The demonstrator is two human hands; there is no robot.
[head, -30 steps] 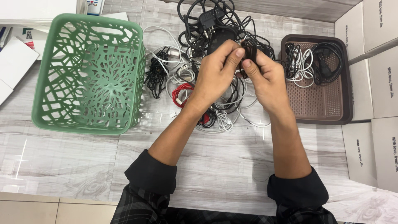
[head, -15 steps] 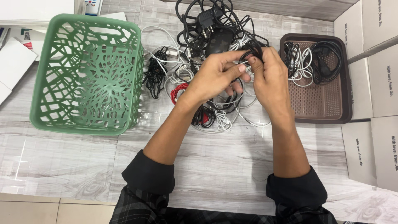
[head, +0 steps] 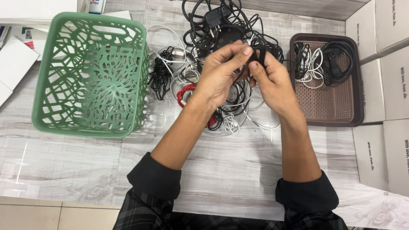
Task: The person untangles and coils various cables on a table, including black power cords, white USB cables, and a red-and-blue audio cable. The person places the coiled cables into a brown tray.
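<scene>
Black cable [head: 260, 54]: pinched between your left hand [head: 219, 74] and right hand [head: 272, 81], both closed on it, above the tangled cable pile [head: 213, 85] at the middle of the floor's far edge. The held stretch lies just beyond your fingertips, closer to your right hand. Its long axis there runs roughly toward and away from you; which way its end points is hidden. Green basket [head: 91, 72]: left of the pile. Brown tray [head: 328, 106]: right, holding coiled cables [head: 324, 64].
</scene>
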